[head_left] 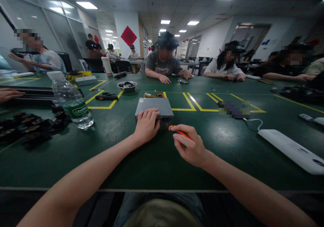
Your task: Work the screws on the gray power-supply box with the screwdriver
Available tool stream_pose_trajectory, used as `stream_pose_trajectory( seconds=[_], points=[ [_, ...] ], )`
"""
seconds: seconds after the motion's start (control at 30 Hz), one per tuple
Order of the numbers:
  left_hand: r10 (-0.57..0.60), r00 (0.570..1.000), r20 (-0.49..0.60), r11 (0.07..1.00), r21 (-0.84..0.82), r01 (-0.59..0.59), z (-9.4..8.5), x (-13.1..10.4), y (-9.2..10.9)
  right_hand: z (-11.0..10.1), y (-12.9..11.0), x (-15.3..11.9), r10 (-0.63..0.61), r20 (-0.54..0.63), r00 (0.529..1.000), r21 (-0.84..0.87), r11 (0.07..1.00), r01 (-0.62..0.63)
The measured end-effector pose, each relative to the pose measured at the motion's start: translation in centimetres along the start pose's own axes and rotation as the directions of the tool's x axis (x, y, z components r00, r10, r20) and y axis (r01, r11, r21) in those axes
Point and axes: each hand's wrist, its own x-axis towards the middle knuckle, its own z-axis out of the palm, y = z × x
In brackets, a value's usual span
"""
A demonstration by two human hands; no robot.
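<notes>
A grey metal computer power supply (pixel 162 106) lies on the green table in front of me. Coloured wires come out at its far side, and a black socket shows on its near face. My left hand (pixel 147 124) grips its near left edge, fingers over the top and thumb by the front face. In my right hand (pixel 190 143) is an orange-handled screwdriver (pixel 182 134), pinched between thumb and fingers. Its thin shaft points up and left at the power supply's near face, close to the socket. Whether the tip touches is too small to tell.
Left of me stands a water bottle (pixel 73 102), near black parts (pixel 32 125). Beyond are a metal bowl (pixel 127 86) of small parts and a dark tool (pixel 106 96). A white power bank (pixel 291 149) with a cable lies right. Several people sit around the table.
</notes>
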Motion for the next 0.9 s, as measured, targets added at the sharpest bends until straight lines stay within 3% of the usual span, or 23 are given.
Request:
stream_pose_trajectory(
  seconds=[0.5, 0.67, 0.9],
  points=[
    [0.020, 1.000, 0.016, 0.999, 0.027, -0.020, -0.15, 0.45, 0.03, 0.00, 0.09, -0.11, 0.004, 0.008, 1.000, 0.024, 1.000, -0.004],
    [0.016, 1.000, 0.021, 0.999, 0.027, -0.016, -0.11, 0.42, -0.02, -0.08, 0.03, -0.10, 0.057, 0.024, 0.998, 0.034, 0.998, -0.058],
    [0.020, 1.000, 0.016, 1.000, 0.018, -0.020, 0.03, 0.31, -0.19, -0.23, -0.10, 0.27, 0.002, 0.004, 1.000, 0.056, 0.998, -0.002]
  ],
)
